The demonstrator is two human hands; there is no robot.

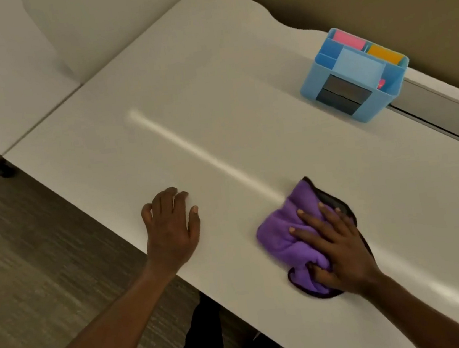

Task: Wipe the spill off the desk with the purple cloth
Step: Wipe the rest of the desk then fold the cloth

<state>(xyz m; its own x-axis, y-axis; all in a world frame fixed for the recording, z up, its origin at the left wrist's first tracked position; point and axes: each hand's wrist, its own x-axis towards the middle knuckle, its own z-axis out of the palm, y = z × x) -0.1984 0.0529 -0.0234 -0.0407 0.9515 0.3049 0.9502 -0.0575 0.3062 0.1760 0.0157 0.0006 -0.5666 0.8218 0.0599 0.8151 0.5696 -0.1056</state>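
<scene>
Head view, looking down on a white desk [241, 91]. Landmark: the blue organiser [355, 74] at the desk's far right, against the back edge.

Cloth [291, 238]: purple, dark-edged, bunched and crumpled, lying flat on the desk well in front of the organiser, close to the desk's near edge. Long axis runs from a far tip, which points roughly toward the organiser, down to a near tip by the desk's front edge. The far tip is the narrower end; the near end curls up in a loose fold.

Right hand [335, 244]: palm down on the cloth, fingers [312, 218] spread and nearly straight, pressing the fabric to the desk. The thumb tucks into the near fold, so a little cloth is pinched there; otherwise the hand is open and flat rather than closed around it.

Left hand [171, 227]: well to the left of the cloth, farther from the organiser, resting palm down on the bare desk near its front edge. Fingers are loosely curved and slightly apart, holding nothing.

No spill can be made out on the desk; a long pale streak [206, 156] of reflected light runs diagonally from the cloth's far tip away to the left of the organiser.

Organiser holds pink and orange items; what they are cannot be told.
</scene>
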